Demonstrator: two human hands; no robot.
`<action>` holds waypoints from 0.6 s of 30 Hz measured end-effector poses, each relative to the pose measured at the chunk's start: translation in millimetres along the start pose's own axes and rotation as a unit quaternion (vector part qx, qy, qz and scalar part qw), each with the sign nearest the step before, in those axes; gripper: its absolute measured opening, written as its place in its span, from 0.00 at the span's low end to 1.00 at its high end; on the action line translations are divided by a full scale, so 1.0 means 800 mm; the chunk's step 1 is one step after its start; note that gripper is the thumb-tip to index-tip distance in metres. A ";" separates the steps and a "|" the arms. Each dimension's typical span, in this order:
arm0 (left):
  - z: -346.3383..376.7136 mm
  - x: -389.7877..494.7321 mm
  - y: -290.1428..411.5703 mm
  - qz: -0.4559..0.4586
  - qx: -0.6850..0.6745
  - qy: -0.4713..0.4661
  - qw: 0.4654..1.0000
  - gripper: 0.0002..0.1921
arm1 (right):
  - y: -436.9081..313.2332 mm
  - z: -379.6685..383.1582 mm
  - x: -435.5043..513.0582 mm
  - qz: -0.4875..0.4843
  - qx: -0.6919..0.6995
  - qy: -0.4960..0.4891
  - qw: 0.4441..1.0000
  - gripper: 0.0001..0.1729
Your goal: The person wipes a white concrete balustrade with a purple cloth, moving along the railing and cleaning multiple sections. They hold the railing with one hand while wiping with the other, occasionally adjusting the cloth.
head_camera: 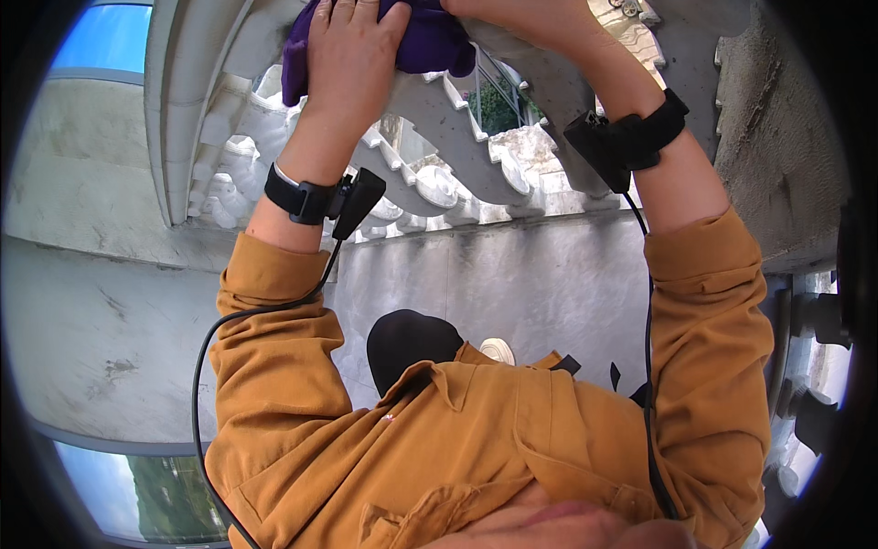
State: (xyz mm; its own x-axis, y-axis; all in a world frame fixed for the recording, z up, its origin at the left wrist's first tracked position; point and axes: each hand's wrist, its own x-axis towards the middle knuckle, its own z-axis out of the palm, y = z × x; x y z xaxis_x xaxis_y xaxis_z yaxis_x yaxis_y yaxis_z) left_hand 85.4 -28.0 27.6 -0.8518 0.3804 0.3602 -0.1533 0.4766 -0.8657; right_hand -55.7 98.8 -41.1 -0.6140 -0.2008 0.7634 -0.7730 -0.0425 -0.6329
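At the top edge of the head view, my left hand lies over a bunched purple cloth, its fingers and thumb pressed into the folds. My right hand reaches in from the right, and its fingers meet the upper right side of the cloth. The frame cuts off part of that hand, so its grip is hidden. Beneath the cloth is a pale stone or concrete balustrade with curved, scalloped pieces. What the cloth touches on its underside cannot be seen.
Each wrist wears a black strapped device, left and right, with a cable trailing along the sleeve. A pale wall with windows stands on the left. Rough masonry rises at right. Grey floor lies below.
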 end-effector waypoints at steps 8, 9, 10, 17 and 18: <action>0.079 0.045 -0.008 -0.033 -0.244 -0.333 0.910 0.12 | -0.013 -0.011 -0.002 0.040 -0.007 -0.046 0.998 0.58; 0.088 0.042 -0.004 -0.017 -0.218 -0.310 0.925 0.13 | -0.013 -0.011 -0.002 0.040 -0.018 -0.044 0.998 0.58; 0.096 0.039 0.000 0.003 -0.192 -0.285 0.939 0.13 | -0.013 -0.011 -0.002 0.041 -0.030 -0.038 0.998 0.58; 0.085 -0.014 0.038 -0.010 -0.061 -0.069 0.996 0.10 | -0.004 -0.003 -0.003 0.024 -0.052 -0.014 0.998 0.60; 0.076 -0.022 0.045 -0.021 -0.052 -0.048 0.997 0.09 | -0.003 -0.003 -0.002 0.024 -0.042 -0.016 0.999 0.59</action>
State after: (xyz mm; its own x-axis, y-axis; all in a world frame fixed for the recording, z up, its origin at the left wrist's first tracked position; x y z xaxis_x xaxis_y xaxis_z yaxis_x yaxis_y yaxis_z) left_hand 64.0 -65.7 -31.1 -0.8902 0.2839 0.3563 -0.1410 0.5722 -0.8079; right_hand -52.9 101.6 -40.7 -0.6459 -0.2327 0.7271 -0.7546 0.0501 -0.6543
